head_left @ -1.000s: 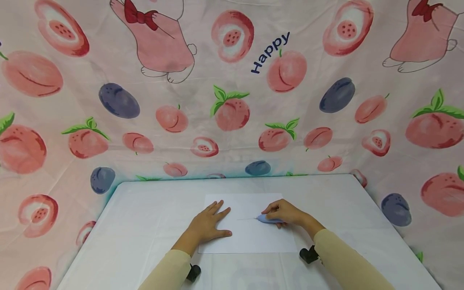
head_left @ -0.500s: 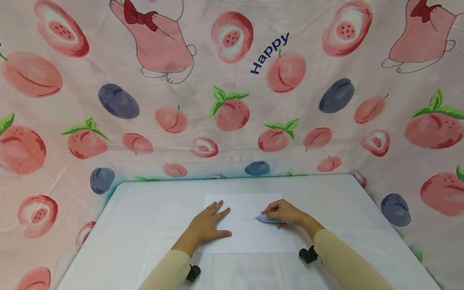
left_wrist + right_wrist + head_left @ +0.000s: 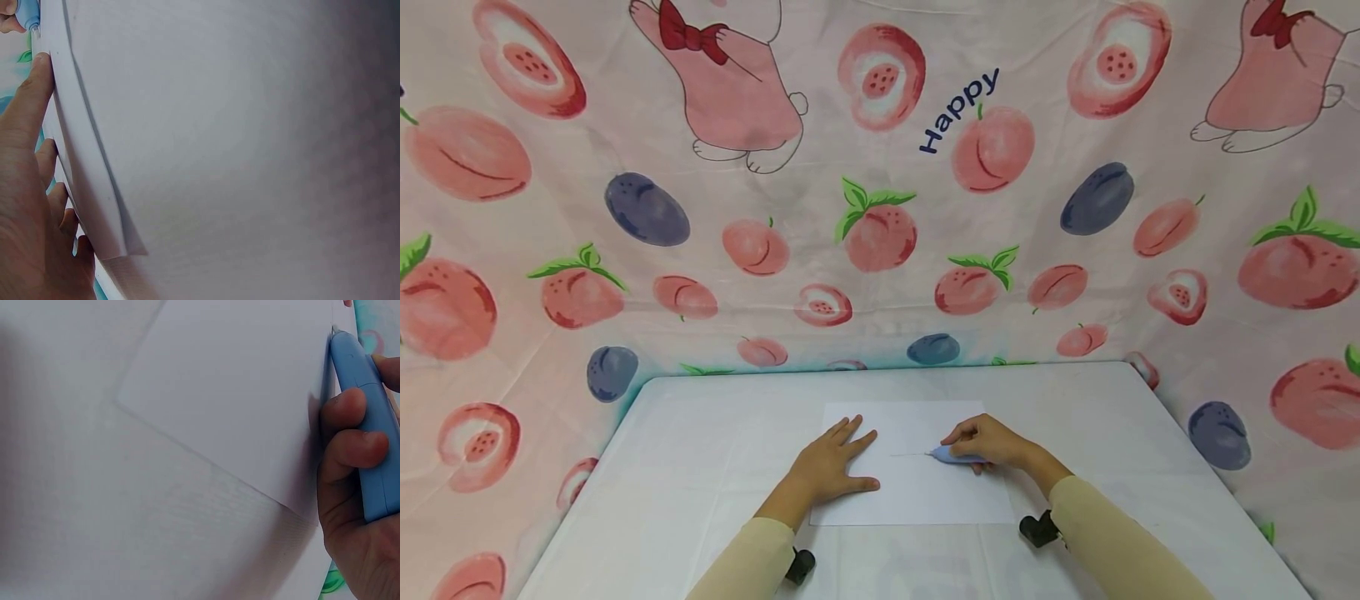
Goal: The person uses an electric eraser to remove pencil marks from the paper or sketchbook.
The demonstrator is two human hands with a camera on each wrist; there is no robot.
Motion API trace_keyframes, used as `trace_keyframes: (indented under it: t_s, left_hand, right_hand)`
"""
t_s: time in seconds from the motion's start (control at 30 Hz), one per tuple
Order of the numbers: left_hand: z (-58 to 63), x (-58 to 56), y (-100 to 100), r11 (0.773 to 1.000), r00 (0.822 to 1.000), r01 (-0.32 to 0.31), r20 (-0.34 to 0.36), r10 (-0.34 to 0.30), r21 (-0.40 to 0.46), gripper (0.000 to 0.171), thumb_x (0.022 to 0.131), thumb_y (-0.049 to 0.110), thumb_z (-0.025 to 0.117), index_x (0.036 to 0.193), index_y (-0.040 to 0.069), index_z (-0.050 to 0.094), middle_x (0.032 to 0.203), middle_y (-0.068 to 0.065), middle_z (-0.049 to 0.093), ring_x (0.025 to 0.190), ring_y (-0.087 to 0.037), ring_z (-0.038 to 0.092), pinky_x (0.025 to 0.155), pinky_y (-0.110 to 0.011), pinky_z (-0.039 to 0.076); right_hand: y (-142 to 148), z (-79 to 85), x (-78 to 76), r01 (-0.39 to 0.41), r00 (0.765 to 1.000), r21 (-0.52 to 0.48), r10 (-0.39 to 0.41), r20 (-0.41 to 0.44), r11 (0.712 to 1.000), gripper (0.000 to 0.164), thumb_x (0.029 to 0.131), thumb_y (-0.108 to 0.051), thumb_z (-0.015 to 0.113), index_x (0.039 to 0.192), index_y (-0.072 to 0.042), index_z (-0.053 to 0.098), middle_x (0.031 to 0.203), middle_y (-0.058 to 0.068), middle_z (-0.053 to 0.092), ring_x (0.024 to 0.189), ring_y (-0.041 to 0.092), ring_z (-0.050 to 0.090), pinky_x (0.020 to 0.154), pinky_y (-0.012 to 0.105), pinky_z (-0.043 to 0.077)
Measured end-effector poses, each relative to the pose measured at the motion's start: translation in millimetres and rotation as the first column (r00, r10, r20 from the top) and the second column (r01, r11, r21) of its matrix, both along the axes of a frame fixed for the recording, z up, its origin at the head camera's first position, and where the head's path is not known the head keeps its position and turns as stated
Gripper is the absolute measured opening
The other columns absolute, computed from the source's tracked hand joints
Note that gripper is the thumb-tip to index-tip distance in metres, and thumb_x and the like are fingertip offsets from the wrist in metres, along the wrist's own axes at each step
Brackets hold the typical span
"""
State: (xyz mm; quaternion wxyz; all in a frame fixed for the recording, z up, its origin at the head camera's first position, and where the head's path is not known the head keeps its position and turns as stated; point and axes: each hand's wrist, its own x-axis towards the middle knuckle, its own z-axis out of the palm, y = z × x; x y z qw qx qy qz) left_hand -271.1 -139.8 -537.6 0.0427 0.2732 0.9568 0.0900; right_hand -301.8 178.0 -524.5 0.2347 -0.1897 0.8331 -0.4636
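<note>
A sheet of white paper lies on the white table. My left hand rests on its left part with fingers spread; the left wrist view shows the thumb along the sheet. In my right hand is a thick blue pen with a narrow tip, held between thumb and curled fingers. The pen lies low and slanted, its tip pointing left at the right end of a thin, faint line on the paper. The right wrist view shows the fingers wrapped round the pen's body.
The white table extends on both sides of the paper. Behind it hangs a pink cloth printed with fruit and rabbits. Black wrist-worn devices sit under both forearms, near the left sleeve and the right sleeve.
</note>
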Motion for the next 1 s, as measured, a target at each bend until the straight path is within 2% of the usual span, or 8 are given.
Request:
trace_keyframes:
  t_s: [0.27,0.6,1.0]
  left_hand:
    - [1.1,0.7,0.0,1.0,1.0,-0.003,0.008,0.003,0.009,0.084,0.073,0.074,0.044,0.141,0.027,0.032,0.148,-0.003,0.017,0.135,-0.024,0.013,0.1,-0.047,0.028]
    - [0.9,1.9,-1.2,1.0,1.0,0.005,-0.003,-0.005,0.013,0.084,0.073,0.074,0.044,0.141,0.026,0.032,0.148,-0.004,0.017,0.135,-0.024,0.013,0.102,-0.045,0.025]
    - [0.4,0.4,-1.3,1.0,1.0,0.006,-0.001,-0.006,0.007,0.084,0.073,0.075,0.043,0.141,0.026,0.032,0.148,-0.004,0.017,0.134,-0.024,0.014,0.101,-0.046,0.026]
  right_hand:
    - [0.1,-0.5,0.9,-0.014,1.0,-0.011,0.014,0.008,1.0,0.021,0.084,-0.024,0.063,0.102,-0.015,0.068,0.055,0.015,0.056,0.041,0.015,0.046,0.037,0.022,0.035]
    - [-0.5,-2.1,1.1,-0.035,0.999,-0.004,0.035,0.01,0.999,0.021,0.085,-0.024,0.062,0.103,-0.014,0.067,0.064,0.013,0.06,0.042,0.016,0.047,0.039,0.022,0.035]
    - [-1.8,1.0,-0.2,0.002,1.0,-0.001,-0.002,0.005,1.0,0.02,0.085,-0.022,0.063,0.103,-0.016,0.068,0.056,0.016,0.056,0.042,0.016,0.046,0.038,0.024,0.036]
